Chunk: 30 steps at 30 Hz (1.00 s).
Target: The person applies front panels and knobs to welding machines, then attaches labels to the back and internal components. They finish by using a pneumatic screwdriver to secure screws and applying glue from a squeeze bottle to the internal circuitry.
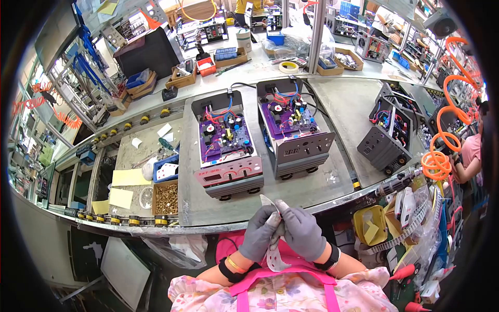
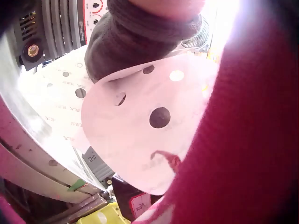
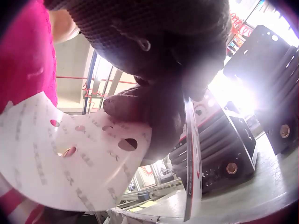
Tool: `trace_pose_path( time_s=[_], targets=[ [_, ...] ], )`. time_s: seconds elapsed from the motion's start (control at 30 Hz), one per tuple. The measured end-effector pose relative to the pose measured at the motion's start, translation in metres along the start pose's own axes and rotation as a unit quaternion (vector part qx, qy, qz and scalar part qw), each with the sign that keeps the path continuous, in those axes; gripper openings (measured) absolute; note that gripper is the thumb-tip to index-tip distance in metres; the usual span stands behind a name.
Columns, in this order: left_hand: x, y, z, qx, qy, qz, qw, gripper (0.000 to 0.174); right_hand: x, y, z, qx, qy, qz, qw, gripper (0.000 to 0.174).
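- Directly in front of the pink apron (image 1: 300,268), a curled white sheet (image 1: 275,260) with punched holes is held near the table (image 1: 205,210).
- Left hand (image 1: 258,236): gloved fingers pinch the sheet.
- Right hand (image 1: 305,236): gloved fingers pinch it too, thumbs close together.
- Two uncovered units (image 1: 229,174) stand side by side on the table.

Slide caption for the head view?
Gloved left hand and right hand hold a holed sheet before open electronic units.

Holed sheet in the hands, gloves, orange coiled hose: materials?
Sheet: probably thin paper or plastic film, smooth white; it curls and carries repeated faint print.
Gloves: likely knit fabric, matte gray; right wrist view shows ribbing.
Hose: seemingly flexible plastic, smooth; it hangs in coils.
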<state>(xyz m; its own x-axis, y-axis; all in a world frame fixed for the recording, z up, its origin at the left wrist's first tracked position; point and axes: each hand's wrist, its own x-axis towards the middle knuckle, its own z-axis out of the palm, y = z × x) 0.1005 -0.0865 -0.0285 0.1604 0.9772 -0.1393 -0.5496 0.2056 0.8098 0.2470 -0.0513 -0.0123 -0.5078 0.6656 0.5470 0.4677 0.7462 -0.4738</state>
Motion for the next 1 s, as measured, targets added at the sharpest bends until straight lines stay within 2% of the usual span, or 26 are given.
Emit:
trace_pose_path(
  time_s=[0.17,0.27,0.37,0.47,0.57,0.67,0.77,0.8,0.87,0.9,0.93,1.0],
  targets=[
    [-0.005,0.008,0.001,0.063,0.035,-0.016,0.997,0.017,0.0,-0.001,-0.003,-0.08,-0.028,-0.005,0.996,0.052],
    [-0.003,0.007,-0.006,0.17,0.042,0.076,0.982,0.016,-0.003,0.004,0.003,-0.095,-0.035,-0.018,0.995,0.053],
    [-0.001,0.007,-0.007,0.216,0.051,0.129,0.966,0.012,0.004,0.006,-0.004,0.113,-0.022,0.009,0.993,0.051],
    [0.001,0.01,-0.007,0.179,0.033,0.154,0.971,0.011,-0.001,0.01,0.003,0.196,0.013,0.03,0.98,0.046],
    [-0.001,0.018,-0.009,0.164,0.006,0.085,0.983,0.012,-0.004,0.009,0.006,0.273,0.043,0.068,0.959,0.04],
    [-0.001,0.018,-0.012,0.123,-0.006,0.053,0.991,0.011,-0.008,0.013,0.007,0.253,0.033,0.06,0.965,0.036],
    [-0.002,0.016,-0.016,0.113,0.014,0.039,0.993,0.012,-0.019,0.011,0.015,0.39,0.028,0.225,0.893,0.033],
    [-0.002,0.015,-0.017,0.002,0.016,0.043,0.999,0.012,-0.019,0.017,0.021,0.475,0.089,0.282,0.828,0.032],
    [-0.004,0.015,-0.02,-0.217,0.02,0.05,0.975,0.013,-0.015,0.03,0.035,0.619,0.207,0.38,0.655,0.03],
    [-0.002,0.024,-0.009,-0.261,0.083,0.136,0.952,0.012,-0.008,0.036,0.03,0.642,0.244,0.39,0.613,0.03],
    [-0.005,0.025,-0.029,-0.37,0.073,0.068,0.924,0.012,-0.01,0.048,0.031,0.64,0.264,0.383,0.612,0.029],
    [-0.004,0.038,-0.045,-0.387,0.02,0.144,0.911,0.013,-0.017,0.065,0.026,0.633,0.303,0.381,0.602,0.027]
  ],
)
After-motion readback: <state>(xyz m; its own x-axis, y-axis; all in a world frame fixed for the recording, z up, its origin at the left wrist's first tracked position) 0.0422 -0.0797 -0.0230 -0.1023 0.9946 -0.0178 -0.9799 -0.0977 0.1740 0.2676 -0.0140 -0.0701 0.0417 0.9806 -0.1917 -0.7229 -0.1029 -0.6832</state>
